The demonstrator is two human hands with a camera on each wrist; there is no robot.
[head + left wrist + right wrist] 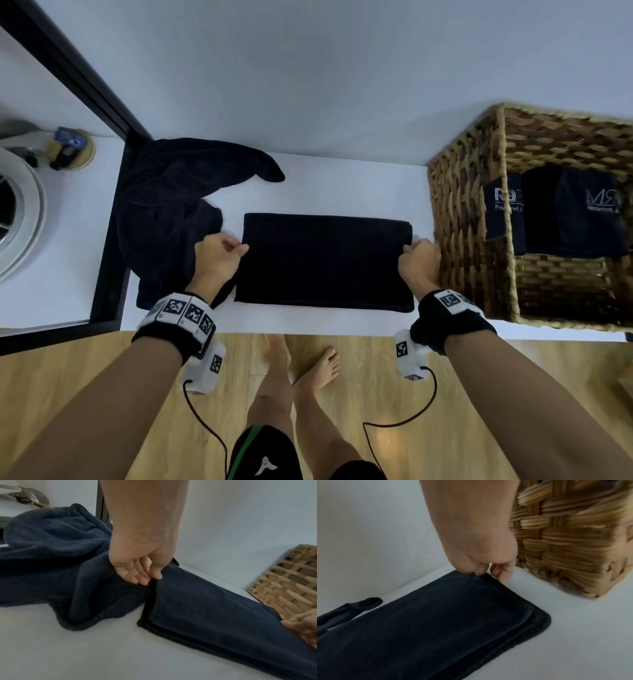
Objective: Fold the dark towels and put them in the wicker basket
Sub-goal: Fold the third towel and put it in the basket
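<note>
A dark towel point(325, 262), folded into a flat rectangle, lies on the white table point(325, 185) in front of me. My left hand point(222, 255) pinches its left edge point(152, 586) between thumb and fingers. At the opposite side my right hand point(416, 257) pinches the right edge point(485, 576), thumb on top. A crumpled heap of dark towels point(164, 212) lies to the left, close behind my left hand point(145, 574). The wicker basket point(462, 240) stands at the right, beside my right hand point(489, 572), and holds folded dark towels point(561, 212) with white logos.
A black frame post point(109, 246) runs along the table's left end. Beyond it stand white plates point(24, 212) and a small round holder point(73, 150). The wall rises just behind the table. Below the table's front edge are wooden floor and my bare feet point(308, 363).
</note>
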